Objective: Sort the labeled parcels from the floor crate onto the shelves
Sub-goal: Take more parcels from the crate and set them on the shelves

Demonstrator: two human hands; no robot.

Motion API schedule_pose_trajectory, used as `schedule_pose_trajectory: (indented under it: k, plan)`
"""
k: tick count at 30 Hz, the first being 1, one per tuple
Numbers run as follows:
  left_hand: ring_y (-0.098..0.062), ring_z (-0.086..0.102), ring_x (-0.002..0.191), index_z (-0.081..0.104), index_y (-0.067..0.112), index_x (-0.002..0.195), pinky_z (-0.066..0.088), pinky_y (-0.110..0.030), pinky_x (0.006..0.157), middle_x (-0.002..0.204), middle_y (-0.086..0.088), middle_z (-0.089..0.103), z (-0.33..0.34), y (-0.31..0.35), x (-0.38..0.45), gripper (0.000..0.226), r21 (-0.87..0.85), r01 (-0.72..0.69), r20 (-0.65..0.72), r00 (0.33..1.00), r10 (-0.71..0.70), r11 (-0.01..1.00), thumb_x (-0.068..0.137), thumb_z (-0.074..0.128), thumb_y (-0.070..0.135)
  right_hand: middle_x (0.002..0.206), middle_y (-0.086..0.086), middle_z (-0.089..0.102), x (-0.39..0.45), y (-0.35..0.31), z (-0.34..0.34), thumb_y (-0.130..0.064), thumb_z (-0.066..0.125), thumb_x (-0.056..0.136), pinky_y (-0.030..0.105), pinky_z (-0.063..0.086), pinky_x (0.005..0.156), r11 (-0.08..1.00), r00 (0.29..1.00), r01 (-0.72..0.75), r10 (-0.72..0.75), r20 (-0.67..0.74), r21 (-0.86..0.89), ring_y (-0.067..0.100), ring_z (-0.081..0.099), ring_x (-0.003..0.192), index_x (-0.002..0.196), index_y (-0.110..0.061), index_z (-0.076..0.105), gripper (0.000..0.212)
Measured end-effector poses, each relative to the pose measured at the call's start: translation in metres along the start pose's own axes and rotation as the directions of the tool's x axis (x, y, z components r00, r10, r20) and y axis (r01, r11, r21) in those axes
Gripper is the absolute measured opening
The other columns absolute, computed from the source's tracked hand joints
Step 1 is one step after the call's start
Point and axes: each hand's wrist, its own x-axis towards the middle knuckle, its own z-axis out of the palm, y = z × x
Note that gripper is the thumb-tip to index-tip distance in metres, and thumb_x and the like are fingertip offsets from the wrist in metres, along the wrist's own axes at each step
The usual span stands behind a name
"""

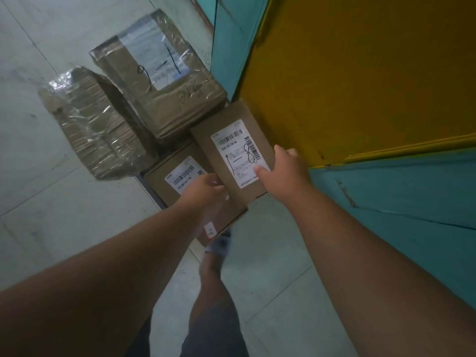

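Nearest the camera, a bare leg (213, 292) and a foot in a pale sock (221, 244) stand on the grey floor (64, 228), directly under the held box. Up from there, both forearms reach forward, and here is the grip: the left hand (203, 191) is clamped on the near left edge of a flat brown parcel (231, 161), fingers curled under it, thumb on top. The right hand (282, 167) takes the opposite edge, thumb pressed on the lower right corner of the white shipping label (238, 153), fingers wrapped round the far side. So both hands are closed on the same parcel, holding it up off the floor, label facing the camera. On that label a handwritten "1—8" is scrawled over the barcodes.

Just beneath the left hand sits a second brown box (164, 184) with its own barcode label, partly hidden by the hand and the held parcel. Beyond the grip, further out, a bigger carton wrapped in clear film (164, 81) shows a white label with pen marks across it. Left of that one, well away from the hands, a crumpled cardboard bundle in shiny plastic (90, 130) lies on the floor. To the right of the grip, close beside the right hand, rise a yellow panel (360, 73) and teal panels (399, 202).
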Motion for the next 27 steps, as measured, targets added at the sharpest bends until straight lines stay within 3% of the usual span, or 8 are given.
schedule_pose_trajectory:
  k: [2,4,8,13,16,19,24,27]
  plan:
    - [-0.019,0.067,0.096,0.057,0.037,0.082,0.056,-0.042,0.093,0.095,0.005,0.066,-0.003,-0.001,-0.004,0.029,-0.059,0.008,-0.014,1.0,-0.009,0.998,0.093,0.058,0.01,0.133,0.01,0.045,-0.008,0.003,-0.001,-0.043,0.067,0.09,0.041,0.053,0.093,0.995,0.999,0.015,-0.009,-0.052,0.103,0.027,0.057,0.111,0.135,-0.013,0.05,0.056]
    - [-0.018,0.067,0.095,0.062,0.033,0.095,0.057,-0.039,0.089,0.095,0.005,0.066,-0.006,-0.002,-0.012,0.026,-0.132,0.014,-0.017,1.0,-0.017,0.991,0.094,0.056,0.007,0.13,0.005,0.049,-0.018,0.006,-0.005,-0.037,0.073,0.087,0.037,0.056,0.087,0.965,0.997,0.037,-0.02,-0.069,0.259,0.02,0.058,0.105,0.135,-0.02,0.048,0.057]
    - [-0.018,0.065,0.098,0.06,0.026,0.123,0.053,-0.027,0.072,0.106,0.002,0.066,-0.013,-0.008,-0.036,0.034,-0.228,0.043,0.014,0.999,-0.041,0.973,0.094,0.056,0.008,0.111,-0.009,0.059,-0.043,0.008,-0.021,-0.024,0.071,0.092,0.011,0.051,0.066,0.894,0.993,0.088,-0.041,-0.115,0.44,0.008,0.061,0.097,0.125,-0.023,0.048,0.041]
    - [-0.016,0.066,0.082,0.055,0.02,0.105,0.06,-0.037,0.073,0.096,-0.003,0.065,-0.013,-0.052,-0.053,0.014,-0.134,0.113,-0.295,0.944,-0.148,0.985,0.093,0.062,0.023,0.125,-0.009,0.058,-0.073,0.0,-0.021,-0.022,0.066,0.095,0.005,0.049,0.065,0.845,0.988,0.125,-0.061,-0.139,0.521,0.005,0.058,0.105,0.143,-0.021,0.042,0.053]
    - [-0.016,0.064,0.079,0.052,0.015,0.094,0.058,-0.039,0.079,0.088,0.0,0.063,0.001,-0.072,-0.051,0.026,-0.167,0.213,-0.361,0.895,-0.261,0.962,0.089,0.069,0.035,0.133,-0.003,0.059,-0.08,0.003,-0.01,-0.023,0.065,0.096,0.006,0.045,0.071,0.845,0.982,0.138,-0.051,-0.18,0.517,0.011,0.059,0.113,0.146,-0.02,0.04,0.055]
    - [-0.028,0.069,0.097,0.058,0.007,0.114,0.058,-0.043,0.088,0.107,-0.01,0.069,0.016,-0.082,-0.037,0.06,-0.286,0.291,-0.293,0.881,-0.372,0.913,0.081,0.071,0.056,0.136,0.0,0.059,-0.083,0.009,0.002,-0.025,0.063,0.097,0.011,0.048,0.074,0.842,0.981,0.128,-0.031,-0.191,0.524,0.015,0.059,0.117,0.147,-0.021,0.039,0.055]
    - [-0.034,0.07,0.093,0.067,0.004,0.105,0.059,-0.046,0.083,0.102,-0.016,0.072,0.017,-0.094,-0.019,0.065,-0.294,0.307,-0.178,0.913,-0.368,0.905,0.056,0.08,0.044,0.134,0.0,0.06,-0.088,0.013,0.015,-0.024,0.064,0.097,0.017,0.053,0.08,0.83,0.978,0.145,-0.039,-0.205,0.538,0.013,0.059,0.115,0.145,-0.02,0.041,0.054]
    - [-0.033,0.068,0.095,0.068,0.007,0.106,0.056,-0.049,0.09,0.102,-0.016,0.07,0.016,-0.098,-0.021,0.059,-0.305,0.264,-0.261,0.901,-0.347,0.915,0.068,0.076,0.052,0.133,-0.001,0.061,-0.092,0.015,0.02,-0.023,0.065,0.096,0.026,0.056,0.089,0.817,0.971,0.162,-0.032,-0.237,0.553,0.014,0.061,0.116,0.144,-0.019,0.043,0.053]
